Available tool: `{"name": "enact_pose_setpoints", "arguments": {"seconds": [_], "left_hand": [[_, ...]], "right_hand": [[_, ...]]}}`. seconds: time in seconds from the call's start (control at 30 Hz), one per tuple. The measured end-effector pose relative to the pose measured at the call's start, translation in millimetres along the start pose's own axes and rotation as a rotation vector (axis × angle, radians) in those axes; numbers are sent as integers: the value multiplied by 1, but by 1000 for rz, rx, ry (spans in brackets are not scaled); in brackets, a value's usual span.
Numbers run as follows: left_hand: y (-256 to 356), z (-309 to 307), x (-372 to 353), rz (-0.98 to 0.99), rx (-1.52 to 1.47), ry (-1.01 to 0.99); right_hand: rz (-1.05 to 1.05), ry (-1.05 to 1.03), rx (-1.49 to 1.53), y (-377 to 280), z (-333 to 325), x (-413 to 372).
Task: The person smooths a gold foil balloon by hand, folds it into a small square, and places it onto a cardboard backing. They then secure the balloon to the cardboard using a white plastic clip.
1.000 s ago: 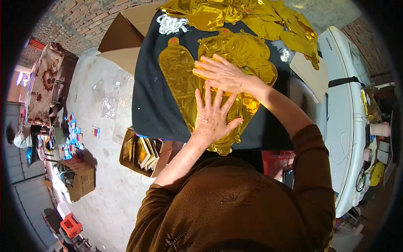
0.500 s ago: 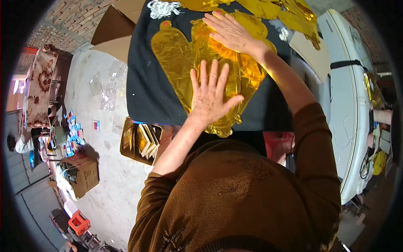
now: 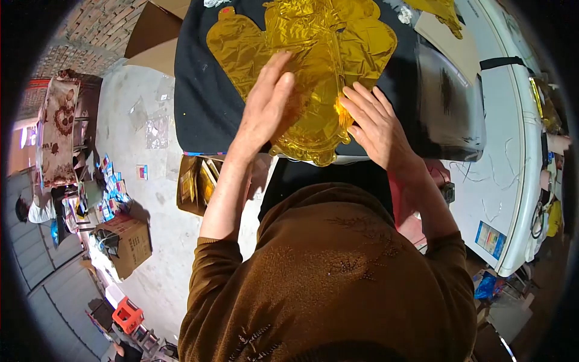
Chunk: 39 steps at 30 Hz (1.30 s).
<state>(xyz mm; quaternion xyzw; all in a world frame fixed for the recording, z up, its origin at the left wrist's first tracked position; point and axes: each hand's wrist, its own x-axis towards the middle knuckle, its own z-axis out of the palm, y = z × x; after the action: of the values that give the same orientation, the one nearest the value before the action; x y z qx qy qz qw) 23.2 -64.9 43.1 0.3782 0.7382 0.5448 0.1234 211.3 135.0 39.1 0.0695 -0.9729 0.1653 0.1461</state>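
Note:
A flat gold foil balloon point(image 3: 313, 78) with rounded lobes and small tabs along its edge lies on a black cloth point(image 3: 205, 114). Its narrow lower end reaches the table's near edge. At the balloon's left side is my left hand point(image 3: 264, 107), turned on edge with fingers and thumb stretched out, holding nothing. My right hand point(image 3: 377, 127) is at the right side, its fingers extended and slightly spread, fingertips right at the foil's edge. More gold foil point(image 3: 443, 12) lies at the far right of the table.
A clear plastic box point(image 3: 455, 114) and a cardboard sheet point(image 3: 446, 45) are at the right, beside a long white chest freezer point(image 3: 491, 163). Below the table's left corner stands an open carton point(image 3: 187, 208) of gold packets. White string point(image 3: 405, 14) lies near the back.
Both hands have come off the middle of the foil and drawn toward its lower sides, the right one moving well toward me. The view has shifted slightly.

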Motion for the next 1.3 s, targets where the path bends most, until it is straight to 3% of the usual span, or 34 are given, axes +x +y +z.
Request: {"name": "enact_pose_setpoints", "arguments": {"seconds": [0.1, 0.27, 0.5, 0.73, 0.87, 1.1, 1.3], "left_hand": [[-3, -18, -16, -10, 130, -51], [-11, -17, -45, 200, 462, -88], [-1, -10, -59, 176, 462, -132], [-10, -9, -61, 155, 516, -12], [-6, -10, -66, 187, 525, -96], [-4, -20, -79, 146, 443, -47], [-4, -16, -94, 159, 491, -141]], "right_hand": [[74, 29, -39, -2, 0, -6], [79, 37, -35, -11, 0, -11], [89, 27, -26, -18, 8, -17], [213, 98, -142, -2, 13, 0], [147, 47, -186, -6, 20, 0], [167, 129, -102, -20, 9, -15], [105, -3, -16, -42, 12, -29]]}}
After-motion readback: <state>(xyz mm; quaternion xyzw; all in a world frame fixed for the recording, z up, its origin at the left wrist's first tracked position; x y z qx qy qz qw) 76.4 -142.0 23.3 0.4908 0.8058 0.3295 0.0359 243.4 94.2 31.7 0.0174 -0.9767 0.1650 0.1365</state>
